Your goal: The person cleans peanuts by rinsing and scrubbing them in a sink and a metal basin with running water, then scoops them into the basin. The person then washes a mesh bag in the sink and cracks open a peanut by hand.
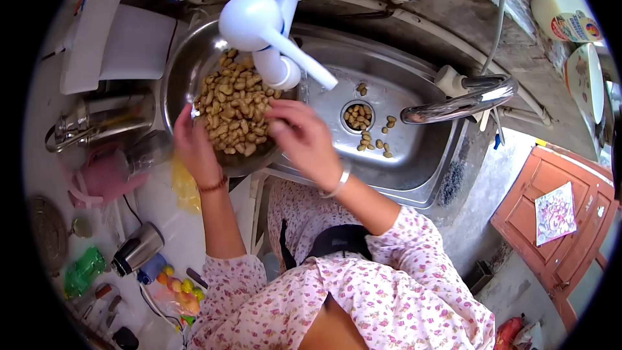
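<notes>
Unshelled peanuts [233, 107] are heaped in a large round steel bowl [176, 84] at the left end of the sink. My left hand [195, 149] reaches over the bowl's near-left side, its fingers stretched upward and parted against the edge of the heap. On the right of the heap, my right hand [308, 142] has its fingers curled in toward the thumb at the peanuts. Whatever lies between those fingertips is too blurred to make out. More loose peanuts [357, 116] lie in and around the drain of the steel sink [408, 165].
A white tap [249, 23] hangs over the bowl, and a chrome faucet [453, 107] curves over the sink's right side. Left of the bowl are a steel kettle [113, 116], a pink jug [107, 178] and a yellow bag [186, 185]. A white bottle [565, 16] stands upper right.
</notes>
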`<state>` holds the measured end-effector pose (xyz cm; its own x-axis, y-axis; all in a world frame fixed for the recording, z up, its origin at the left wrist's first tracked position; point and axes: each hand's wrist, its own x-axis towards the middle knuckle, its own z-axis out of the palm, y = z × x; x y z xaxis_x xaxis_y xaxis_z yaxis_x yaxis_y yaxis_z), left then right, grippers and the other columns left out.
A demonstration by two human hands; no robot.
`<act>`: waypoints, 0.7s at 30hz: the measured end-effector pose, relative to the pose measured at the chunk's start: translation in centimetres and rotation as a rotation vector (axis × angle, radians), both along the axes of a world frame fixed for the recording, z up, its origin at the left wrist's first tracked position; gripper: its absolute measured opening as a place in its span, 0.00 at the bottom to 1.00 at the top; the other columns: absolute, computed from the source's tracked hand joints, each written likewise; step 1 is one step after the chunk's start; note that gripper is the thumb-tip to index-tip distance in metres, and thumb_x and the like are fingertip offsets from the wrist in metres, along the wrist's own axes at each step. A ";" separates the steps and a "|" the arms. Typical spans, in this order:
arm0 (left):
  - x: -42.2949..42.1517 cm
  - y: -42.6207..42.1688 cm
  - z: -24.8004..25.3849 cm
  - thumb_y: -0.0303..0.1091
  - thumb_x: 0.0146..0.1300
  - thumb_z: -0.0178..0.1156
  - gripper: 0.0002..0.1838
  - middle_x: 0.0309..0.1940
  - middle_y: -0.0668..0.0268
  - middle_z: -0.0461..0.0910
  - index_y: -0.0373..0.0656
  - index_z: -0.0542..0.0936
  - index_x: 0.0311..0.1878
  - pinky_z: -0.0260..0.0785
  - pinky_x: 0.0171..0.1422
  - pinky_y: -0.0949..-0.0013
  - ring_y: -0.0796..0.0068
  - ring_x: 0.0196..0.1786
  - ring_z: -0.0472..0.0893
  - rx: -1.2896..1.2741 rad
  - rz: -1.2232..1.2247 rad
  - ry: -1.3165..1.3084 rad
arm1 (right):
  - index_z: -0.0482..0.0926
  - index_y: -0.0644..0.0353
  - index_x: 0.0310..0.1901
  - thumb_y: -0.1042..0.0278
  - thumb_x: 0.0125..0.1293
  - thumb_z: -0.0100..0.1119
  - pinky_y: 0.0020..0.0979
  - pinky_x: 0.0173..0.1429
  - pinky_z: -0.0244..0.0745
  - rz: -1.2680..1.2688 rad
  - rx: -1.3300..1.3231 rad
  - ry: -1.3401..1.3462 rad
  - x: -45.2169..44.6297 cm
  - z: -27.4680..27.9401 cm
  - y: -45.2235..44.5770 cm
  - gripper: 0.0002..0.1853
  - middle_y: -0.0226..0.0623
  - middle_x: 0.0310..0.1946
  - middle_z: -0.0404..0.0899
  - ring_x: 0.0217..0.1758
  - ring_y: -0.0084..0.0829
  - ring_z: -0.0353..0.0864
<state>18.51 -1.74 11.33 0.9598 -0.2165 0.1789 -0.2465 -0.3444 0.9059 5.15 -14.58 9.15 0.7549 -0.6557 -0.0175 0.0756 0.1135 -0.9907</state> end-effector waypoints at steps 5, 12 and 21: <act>-7.5 -0.5 0.4 0.17 0.54 0.49 0.07 0.34 0.60 0.77 0.34 0.75 0.34 0.69 0.41 0.70 0.70 0.34 0.77 -0.055 -0.508 -0.229 | 0.77 0.62 0.39 0.67 0.59 0.57 0.37 0.37 0.73 -0.173 -0.442 0.486 -5.2 -14.9 -8.4 0.09 0.46 0.35 0.76 0.37 0.39 0.78; -13.8 -7.9 -17.5 0.17 0.53 0.52 0.11 0.38 0.61 0.78 0.35 0.75 0.41 0.72 0.48 0.73 0.72 0.43 0.79 0.344 -0.653 0.530 | 0.76 0.59 0.33 0.64 0.51 0.60 0.47 0.46 0.70 0.086 -0.933 0.857 -5.2 -26.2 -11.3 0.10 0.46 0.36 0.75 0.43 0.46 0.73; -13.3 -13.4 -31.8 0.20 0.51 0.52 0.18 0.43 0.51 0.76 0.38 0.76 0.48 0.66 0.58 0.59 0.50 0.51 0.74 0.569 -0.952 0.131 | 0.78 0.60 0.41 0.68 0.49 0.56 0.45 0.49 0.72 0.581 -0.591 0.629 -16.4 -25.2 -7.4 0.16 0.46 0.48 0.72 0.44 0.51 0.75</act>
